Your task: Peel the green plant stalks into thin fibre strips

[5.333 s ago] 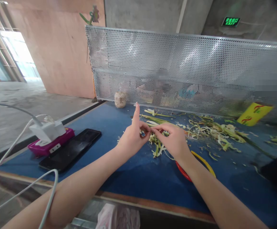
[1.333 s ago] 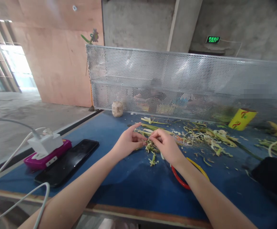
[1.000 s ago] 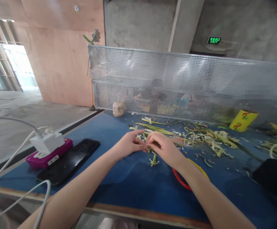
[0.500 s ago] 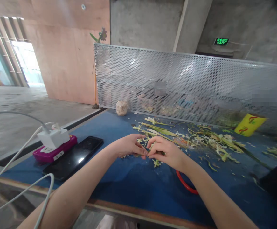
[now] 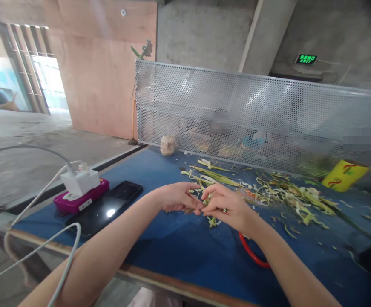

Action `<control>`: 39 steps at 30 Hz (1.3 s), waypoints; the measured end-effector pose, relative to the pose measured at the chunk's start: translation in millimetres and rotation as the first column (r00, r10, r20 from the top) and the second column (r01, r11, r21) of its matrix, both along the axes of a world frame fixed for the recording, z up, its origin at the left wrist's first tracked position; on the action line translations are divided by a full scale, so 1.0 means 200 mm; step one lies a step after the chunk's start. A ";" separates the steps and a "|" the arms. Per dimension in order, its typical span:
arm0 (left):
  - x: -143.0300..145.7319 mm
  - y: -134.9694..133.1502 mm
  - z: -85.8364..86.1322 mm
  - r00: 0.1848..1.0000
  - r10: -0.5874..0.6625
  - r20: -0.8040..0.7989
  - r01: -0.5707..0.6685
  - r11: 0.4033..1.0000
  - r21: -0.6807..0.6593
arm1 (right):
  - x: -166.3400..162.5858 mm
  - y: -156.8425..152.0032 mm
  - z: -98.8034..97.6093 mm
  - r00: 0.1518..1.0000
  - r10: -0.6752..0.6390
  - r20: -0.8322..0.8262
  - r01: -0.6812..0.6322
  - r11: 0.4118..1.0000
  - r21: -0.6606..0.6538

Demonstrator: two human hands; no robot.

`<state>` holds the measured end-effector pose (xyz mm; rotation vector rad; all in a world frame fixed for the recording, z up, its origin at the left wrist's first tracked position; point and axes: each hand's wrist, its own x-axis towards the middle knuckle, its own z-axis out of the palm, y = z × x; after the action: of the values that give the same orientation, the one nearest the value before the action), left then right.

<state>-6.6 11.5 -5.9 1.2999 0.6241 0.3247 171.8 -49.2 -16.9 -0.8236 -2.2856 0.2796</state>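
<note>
The fingers of the left hand (image 5: 182, 199) and the right hand (image 5: 229, 205) are bent, and their tips are brought close together over the blue table (image 5: 172, 262). Whether a small bit of plant is pinched there cannot be told, as the tips are too small and blurred. Just below the fingertips, a curly green scrap (image 5: 213, 222) can be seen on the table. Long pale green stalks (image 5: 222, 177) are laid just past the fingers, and a messy heap of peelings (image 5: 289, 192) is spread to their right. A red loop (image 5: 252, 254) is partly covered by the right arm, nearer the body than the fingers. Well to the left of the fingers, a black phone (image 5: 118, 204) is set down beside a purple power strip (image 5: 72, 205). Far off to their right, a yellow roll (image 5: 345, 175) is seen.
</note>
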 end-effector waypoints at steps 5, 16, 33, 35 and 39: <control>0.01 0.00 0.00 0.996 0.071 0.061 -0.069 0.997 -0.041 | 0.02 0.02 -0.01 0.999 -0.042 -0.018 0.043 0.999 0.029; 0.04 -0.01 0.00 0.983 0.146 0.109 -0.158 0.982 0.102 | 0.00 0.04 -0.01 0.954 -0.201 -0.222 0.202 0.979 -0.019; 0.05 -0.01 -0.04 0.992 0.105 0.063 -0.113 0.982 0.151 | -0.02 0.04 0.00 0.896 -0.286 -0.339 0.179 0.933 -0.313; 0.05 0.00 -0.04 0.992 0.111 0.055 -0.118 0.978 0.172 | -0.02 0.05 -0.01 0.881 -0.312 -0.355 0.173 0.912 -0.373; 0.05 0.00 -0.05 0.995 0.055 0.089 -0.074 0.971 0.226 | -0.02 0.05 -0.02 0.846 -0.385 -0.369 0.185 0.861 -0.475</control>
<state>3.0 12.0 -15.9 1.4813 0.5723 0.5135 167.0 -39.6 -20.5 -1.1722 -1.6455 0.7637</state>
